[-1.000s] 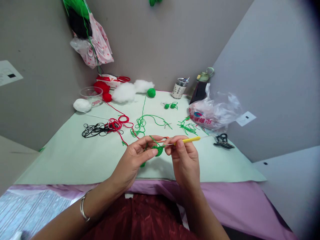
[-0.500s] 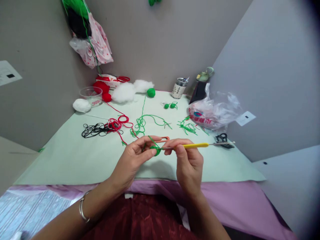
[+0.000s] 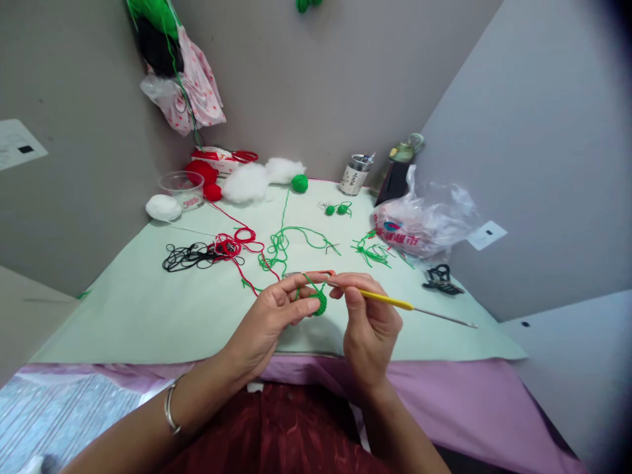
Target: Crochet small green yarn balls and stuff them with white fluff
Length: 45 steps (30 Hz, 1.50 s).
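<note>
Between the thumb and fingers of my left hand (image 3: 276, 309) is a small round green crochet piece (image 3: 320, 303). Green yarn (image 3: 312, 282) runs from it over my left index finger. My right hand (image 3: 370, 322) grips a crochet hook with a yellow handle (image 3: 388, 299). One metal end of the hook points left, above the piece and close to the yarn; the other sticks out to the lower right. Just beyond my fingertips lies an orange-handled tool (image 3: 323, 272), partly hidden by them.
Loose green yarn (image 3: 276, 247), tangled red yarn (image 3: 232, 245) and black cord (image 3: 190, 257) lie beyond my hands. White stuffing (image 3: 247, 183), a pen holder (image 3: 354, 176) and a plastic bag (image 3: 419, 220) stand along the back. A black hair clip (image 3: 442, 280) is at right.
The hook's left tip has risen from the green piece and its right end has dipped. More of the piece's round face shows. My left hand has shifted slightly right.
</note>
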Available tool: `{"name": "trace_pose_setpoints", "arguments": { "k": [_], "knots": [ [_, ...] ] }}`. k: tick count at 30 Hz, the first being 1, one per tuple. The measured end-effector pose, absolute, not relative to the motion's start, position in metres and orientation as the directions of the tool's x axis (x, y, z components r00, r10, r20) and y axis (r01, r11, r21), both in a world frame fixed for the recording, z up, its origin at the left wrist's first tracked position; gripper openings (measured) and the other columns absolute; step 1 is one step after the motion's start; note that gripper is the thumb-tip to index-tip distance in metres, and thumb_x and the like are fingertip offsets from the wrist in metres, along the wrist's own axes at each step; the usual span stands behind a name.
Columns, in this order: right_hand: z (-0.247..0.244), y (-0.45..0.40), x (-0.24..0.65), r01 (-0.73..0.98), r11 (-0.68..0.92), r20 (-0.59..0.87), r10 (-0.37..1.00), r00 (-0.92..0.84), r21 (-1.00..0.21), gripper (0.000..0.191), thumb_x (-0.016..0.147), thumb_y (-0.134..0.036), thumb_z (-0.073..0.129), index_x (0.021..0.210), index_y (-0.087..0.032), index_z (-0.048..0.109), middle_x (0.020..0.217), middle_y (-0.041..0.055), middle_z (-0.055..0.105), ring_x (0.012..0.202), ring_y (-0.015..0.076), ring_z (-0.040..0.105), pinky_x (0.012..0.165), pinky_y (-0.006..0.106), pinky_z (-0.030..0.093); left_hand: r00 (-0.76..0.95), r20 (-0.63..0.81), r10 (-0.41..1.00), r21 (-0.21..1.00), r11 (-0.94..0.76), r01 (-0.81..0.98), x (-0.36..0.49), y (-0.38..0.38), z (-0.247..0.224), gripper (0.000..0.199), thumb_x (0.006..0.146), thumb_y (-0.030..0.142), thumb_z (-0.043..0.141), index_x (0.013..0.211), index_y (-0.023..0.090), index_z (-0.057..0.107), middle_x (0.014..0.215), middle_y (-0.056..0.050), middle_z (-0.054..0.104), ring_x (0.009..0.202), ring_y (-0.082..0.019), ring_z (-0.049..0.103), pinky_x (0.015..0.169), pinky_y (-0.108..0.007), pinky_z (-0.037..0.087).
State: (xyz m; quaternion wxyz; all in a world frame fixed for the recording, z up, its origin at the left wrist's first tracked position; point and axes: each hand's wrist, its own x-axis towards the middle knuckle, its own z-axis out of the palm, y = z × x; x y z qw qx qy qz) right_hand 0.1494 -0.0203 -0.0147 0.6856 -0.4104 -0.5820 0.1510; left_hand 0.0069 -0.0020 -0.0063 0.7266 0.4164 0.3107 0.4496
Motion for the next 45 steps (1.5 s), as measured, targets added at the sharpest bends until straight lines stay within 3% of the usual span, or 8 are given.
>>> {"name": "trace_pose_setpoints", "arguments": {
  "k": [5,11,17,27,39,45],
  "knots": [
    [-0.0158,-0.0188,0.1489,0.292,0.635,0.699,0.66,0.275,-0.715,0.021,0.1,-0.013,0.057,0.1,-0.025,0.074,0.09,-0.0003,0.073,0.081,0.0137,0.066,0.072,0.028,0.052,0.44,-0.11,0.891,0.844,0.317,-0.432,0.0073,-0.0012,-0.0057,0.03,0.078,0.028,0.084,0.107,0.025,0.081,0.092,-0.002,0.065,0.081,-0.012,0.048,0.07,-0.021,0.036],
    [-0.0174,-0.0212,0.1553,0.094,0.57,0.564,0.753,0.339,-0.816,0.018,0.102,-0.022,0.056,0.098,-0.024,0.074,0.093,-0.0002,0.071,0.074,0.0106,0.063,0.071,0.027,0.052,0.423,-0.127,0.897,0.811,0.34,-0.476,0.0061,-0.0015,-0.0093,0.015,0.081,0.029,0.081,0.092,0.019,0.079,0.079,0.001,0.058,0.065,-0.007,0.038,0.059,-0.02,0.028],
    [-0.0167,-0.0249,0.1552,0.009,0.597,0.564,0.752,0.342,-0.802,0.019,0.102,-0.022,0.057,0.096,-0.024,0.075,0.091,0.0002,0.07,0.074,0.0114,0.062,0.07,0.028,0.05,0.427,-0.107,0.898,0.815,0.325,-0.48,0.0051,-0.0004,-0.0088,0.016,0.084,0.027,0.078,0.098,0.02,0.081,0.083,-0.001,0.06,0.068,-0.008,0.04,0.059,-0.02,0.027],
    [-0.011,-0.0252,0.1555,0.164,0.571,0.594,0.765,0.248,-0.804,0.021,0.102,-0.018,0.055,0.094,-0.024,0.073,0.087,-0.0008,0.071,0.073,0.0106,0.062,0.069,0.026,0.052,0.418,-0.12,0.901,0.818,0.328,-0.473,0.0055,-0.0012,-0.0083,0.015,0.081,0.028,0.08,0.093,0.018,0.079,0.086,-0.001,0.061,0.07,-0.009,0.04,0.059,-0.022,0.027],
    [-0.0102,-0.0271,0.156,0.211,0.583,0.62,0.747,0.239,-0.784,0.021,0.102,-0.017,0.054,0.095,-0.023,0.073,0.086,-0.0006,0.07,0.072,0.0113,0.062,0.069,0.026,0.052,0.396,-0.13,0.909,0.843,0.312,-0.439,0.0059,-0.0024,-0.0042,0.016,0.081,0.03,0.08,0.089,0.018,0.073,0.078,0.002,0.055,0.066,-0.01,0.032,0.06,-0.026,0.024],
    [-0.0092,-0.0281,0.1562,0.263,0.585,0.639,0.733,0.234,-0.767,0.021,0.102,-0.016,0.054,0.095,-0.023,0.072,0.086,-0.0006,0.069,0.073,0.0117,0.062,0.07,0.027,0.051,0.371,-0.112,0.922,0.866,0.274,-0.418,0.005,-0.0043,-0.0035,0.015,0.082,0.031,0.079,0.089,0.019,0.073,0.076,0.002,0.055,0.067,-0.011,0.035,0.062,-0.026,0.027]
  ]
}}
